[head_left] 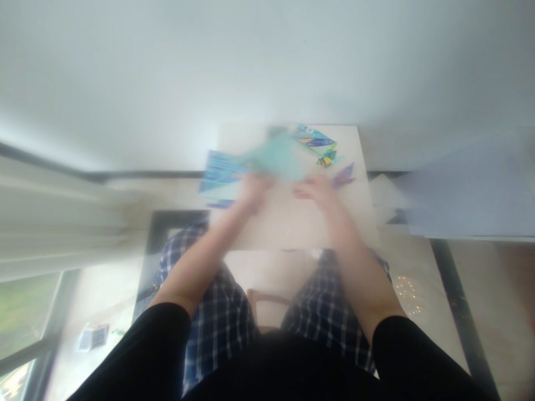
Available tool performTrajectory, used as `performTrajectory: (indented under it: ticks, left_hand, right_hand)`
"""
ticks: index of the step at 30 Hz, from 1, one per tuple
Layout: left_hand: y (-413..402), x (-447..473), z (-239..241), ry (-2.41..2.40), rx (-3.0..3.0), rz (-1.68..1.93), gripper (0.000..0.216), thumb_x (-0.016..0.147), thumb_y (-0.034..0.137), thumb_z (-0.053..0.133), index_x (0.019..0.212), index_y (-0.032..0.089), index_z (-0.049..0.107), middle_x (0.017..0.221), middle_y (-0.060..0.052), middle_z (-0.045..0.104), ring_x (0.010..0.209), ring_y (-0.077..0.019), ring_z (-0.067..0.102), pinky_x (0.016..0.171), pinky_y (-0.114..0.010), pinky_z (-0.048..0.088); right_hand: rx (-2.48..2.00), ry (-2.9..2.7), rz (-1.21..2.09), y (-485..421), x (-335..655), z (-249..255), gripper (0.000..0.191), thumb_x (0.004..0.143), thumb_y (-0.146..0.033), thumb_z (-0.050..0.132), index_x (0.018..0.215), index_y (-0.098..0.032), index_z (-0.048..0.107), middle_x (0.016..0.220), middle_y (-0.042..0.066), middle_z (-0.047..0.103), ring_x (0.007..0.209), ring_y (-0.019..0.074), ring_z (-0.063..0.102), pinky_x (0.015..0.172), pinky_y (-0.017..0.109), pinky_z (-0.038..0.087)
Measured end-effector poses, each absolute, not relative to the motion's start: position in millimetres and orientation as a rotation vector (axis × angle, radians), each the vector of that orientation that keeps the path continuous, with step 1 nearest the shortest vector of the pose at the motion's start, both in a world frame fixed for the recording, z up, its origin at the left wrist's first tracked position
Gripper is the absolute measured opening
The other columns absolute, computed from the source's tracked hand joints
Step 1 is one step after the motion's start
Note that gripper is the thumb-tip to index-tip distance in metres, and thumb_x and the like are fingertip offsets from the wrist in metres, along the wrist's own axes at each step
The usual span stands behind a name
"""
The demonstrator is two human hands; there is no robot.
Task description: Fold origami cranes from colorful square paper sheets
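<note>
The picture is smeared by motion. My left hand (254,186) and my right hand (315,188) reach over a small pale table (292,223), both at the near edge of a teal sheet of paper (278,159). Both seem to touch the sheet, but the fingers are too blurred to read. Under my left hand lies a blue printed booklet (217,175). A purple folded paper piece (343,175) rests just right of my right hand. A colourful printed packet (315,140) lies at the table's far side, with a small multicoloured stack (326,160) near it.
A white wall (251,67) stands right behind the table. A pale bed or cushion edge (468,189) lies to the right. Curtain and a window (37,262) are at the left. My plaid-trousered knees (225,301) sit under the table over a glossy tiled floor (418,289).
</note>
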State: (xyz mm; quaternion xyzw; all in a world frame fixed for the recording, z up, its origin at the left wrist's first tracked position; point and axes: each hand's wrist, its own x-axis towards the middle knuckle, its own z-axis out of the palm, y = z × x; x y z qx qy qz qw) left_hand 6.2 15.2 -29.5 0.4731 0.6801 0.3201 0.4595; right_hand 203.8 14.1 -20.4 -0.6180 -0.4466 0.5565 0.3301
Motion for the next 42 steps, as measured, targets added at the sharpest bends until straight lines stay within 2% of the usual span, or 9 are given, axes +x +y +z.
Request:
performTrajectory:
  ticks: [7,12,17,20,25,31,34,37,42]
  left_hand:
    - [7.5,8.7,-22.5,1.516,1.234,0.8,0.013,0.072,0.029,0.068,0.069,0.017,0.064,0.072,-0.006,0.066,0.078,-0.0206,0.064,0.076,-0.031,0.053]
    - [8.1,5.0,-26.1,1.556,1.197,0.807,0.02,0.07,0.033,0.069,0.063,0.018,0.059,0.061,-0.004,0.06,0.075,-0.0217,0.063,0.071,-0.032,0.053]
    - [20.4,-3.0,-37.4,1.56,1.226,0.852,0.026,0.075,0.044,0.066,0.071,0.019,0.063,0.071,-0.006,0.066,0.082,-0.0216,0.065,0.074,-0.031,0.054]
    - [28.6,-8.0,-42.5,1.591,1.207,0.896,0.031,0.077,0.05,0.063,0.078,0.019,0.064,0.074,-0.007,0.068,0.088,-0.0212,0.065,0.077,-0.03,0.053]
    - [32.5,-9.6,-40.7,1.6,1.255,0.862,0.03,0.078,0.046,0.061,0.067,0.019,0.059,0.073,-0.007,0.068,0.084,-0.0202,0.066,0.076,-0.029,0.052]
    - [21.1,-5.6,-25.9,1.546,1.203,0.858,0.025,0.074,0.04,0.065,0.062,0.02,0.058,0.073,-0.007,0.068,0.084,-0.0226,0.066,0.073,-0.03,0.053]
    - [17.2,-2.5,-21.5,1.496,1.144,0.862,0.022,0.073,0.041,0.066,0.067,0.021,0.061,0.074,-0.007,0.068,0.089,-0.0238,0.066,0.075,-0.03,0.054]
    - [16.7,0.5,-21.4,1.441,1.096,0.877,0.022,0.074,0.043,0.066,0.079,0.022,0.064,0.077,-0.007,0.068,0.095,-0.0245,0.065,0.08,-0.03,0.054]
    - [19.9,-0.5,-27.4,1.492,1.075,0.935,0.025,0.08,0.044,0.064,0.094,0.023,0.065,0.079,-0.009,0.068,0.103,-0.0281,0.063,0.085,-0.034,0.054]
  right_hand:
    - [-1.711,-1.341,1.319,12.3,205.8,-18.7,0.015,0.063,-0.027,0.078,0.064,-0.014,0.071,0.06,0.004,0.071,0.063,0.0172,0.07,0.058,0.024,0.055]
    - [-1.696,-1.384,1.385,11.2,204.8,-5.2,0.01,0.067,-0.022,0.077,0.064,-0.014,0.072,0.065,0.006,0.074,0.062,0.0193,0.07,0.062,0.03,0.057]
    - [-1.622,-1.359,1.513,11.0,209.8,6.5,0.006,0.069,-0.017,0.076,0.066,-0.014,0.072,0.074,0.008,0.076,0.068,0.0185,0.071,0.073,0.033,0.058]
    - [-1.639,-1.394,1.534,10.2,216.4,12.3,0.014,0.069,-0.025,0.078,0.067,-0.013,0.071,0.076,0.009,0.076,0.071,0.0182,0.071,0.076,0.033,0.057]
    - [-1.654,-1.623,1.463,9.1,221.3,14.6,0.02,0.071,-0.033,0.076,0.076,-0.014,0.069,0.08,0.007,0.075,0.075,0.0172,0.069,0.071,0.027,0.053]
    - [-1.624,-1.686,1.189,12.9,220.2,1.6,0.032,0.072,-0.047,0.072,0.068,-0.016,0.065,0.067,0.0,0.067,0.07,0.0171,0.063,0.064,0.025,0.049]
    - [-1.659,-1.732,1.172,13.4,220.0,0.0,0.036,0.069,-0.05,0.072,0.062,-0.016,0.062,0.058,-0.001,0.062,0.066,0.0172,0.06,0.061,0.025,0.048]
    - [-1.616,-1.778,1.212,11.6,217.3,0.1,0.036,0.068,-0.051,0.073,0.066,-0.016,0.065,0.062,0.0,0.064,0.067,0.0176,0.061,0.063,0.026,0.049]
    - [-1.546,-1.629,1.348,7.9,208.8,-3.1,0.034,0.084,-0.046,0.054,0.076,-0.017,0.069,0.076,0.003,0.071,0.075,0.0184,0.066,0.07,0.028,0.054]
